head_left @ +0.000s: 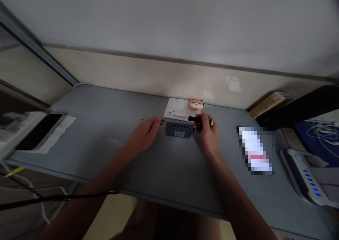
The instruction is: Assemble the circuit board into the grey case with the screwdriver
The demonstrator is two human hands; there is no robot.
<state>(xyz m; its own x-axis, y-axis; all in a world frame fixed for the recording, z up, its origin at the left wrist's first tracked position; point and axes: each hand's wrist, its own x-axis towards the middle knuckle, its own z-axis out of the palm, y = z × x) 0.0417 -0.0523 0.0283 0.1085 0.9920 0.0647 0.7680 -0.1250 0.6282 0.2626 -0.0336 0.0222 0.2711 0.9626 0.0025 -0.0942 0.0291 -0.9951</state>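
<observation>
A small dark grey box (179, 130) with a row of vent slots and a pale label stands on the desk in front of me. To its left is my left hand (145, 133), fingers loosely stretched toward the box with nothing seen in them. My right hand (208, 132) is closed around a screwdriver (195, 119) with a black and yellow handle, its thin shaft pointing left above the white paper (177, 105). The right fingers are close to the box's right end; whether they touch it I cannot tell. Several tiny dark pieces (170, 113), perhaps screws, lie on the paper.
An orange animal-faced item (196, 105) sits on the paper by the wall. On the grey desk (111, 102), a dark phone (39, 132) lies at left and a lit, blurred-out phone (255, 151) at right. Far right stands a power strip (309, 176) with blue lights. A black cable (58, 197) crosses lower left.
</observation>
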